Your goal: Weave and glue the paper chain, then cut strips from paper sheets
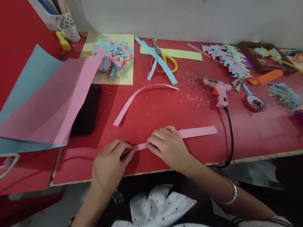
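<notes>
A pink paper strip lies along the front of the red table, its right end flat and wider than the part between my hands. My left hand pinches the strip's left end between thumb and fingers. Close by on the right, my right hand is closed on the same strip, fingertips pressed on its narrow part. Beyond them a second pink strip rests in a curve, touching neither hand. The fingers hide the strip's left tip.
Scissors lie under blue strips. A pink glue gun sits to the right, its cord running over the front edge. Cut paper pieces are heaped on a yellow sheet. Pink paper partly covers a black phone.
</notes>
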